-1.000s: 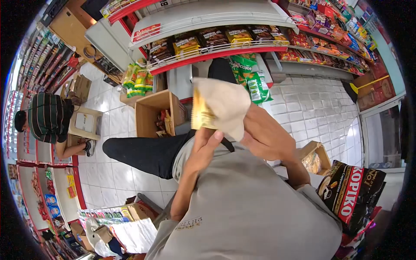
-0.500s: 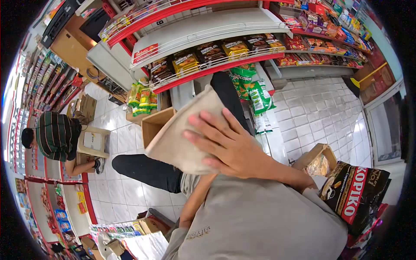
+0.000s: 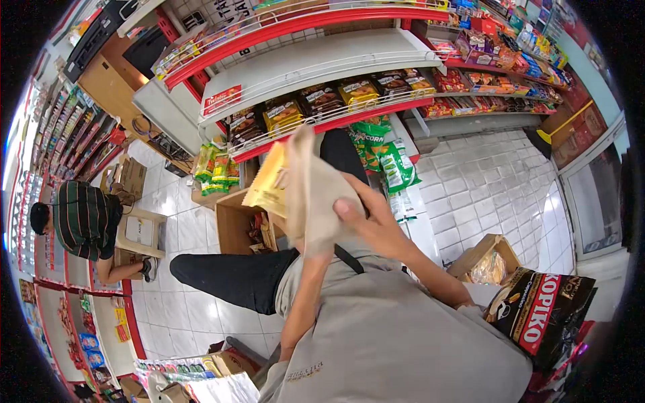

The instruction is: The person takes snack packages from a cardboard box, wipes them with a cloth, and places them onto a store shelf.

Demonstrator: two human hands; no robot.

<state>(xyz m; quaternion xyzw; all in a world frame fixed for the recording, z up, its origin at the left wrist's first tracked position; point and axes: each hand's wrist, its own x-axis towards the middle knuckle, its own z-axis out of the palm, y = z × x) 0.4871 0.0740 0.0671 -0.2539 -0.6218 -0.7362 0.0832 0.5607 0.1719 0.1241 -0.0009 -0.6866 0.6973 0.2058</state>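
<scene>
A beige cloth (image 3: 316,181) is folded upright in front of my chest, slightly blurred. My right hand (image 3: 376,218) grips its right side, with the thumb on the near face and the fingers partly hidden. A yellow packet (image 3: 269,185) with a crimped edge sticks out to the left from behind the cloth. My left hand (image 3: 317,250) is under and behind the cloth at the packet; its fingers are mostly hidden. Below the packet, an open cardboard box (image 3: 232,218) holds several small packs.
A shelf (image 3: 316,64) with yellow and brown packs stands ahead. Green snack bags (image 3: 396,168) lie beside my leg. A black Kopiko bag (image 3: 541,316) and another open box (image 3: 494,252) are on the right. A person in a striped shirt (image 3: 84,218) crouches at the left near a stool (image 3: 140,232).
The cloth has turned from spread flat under my right hand to folded upright. My right hand has closed from spread fingers to a grip. The yellow packet has come into view.
</scene>
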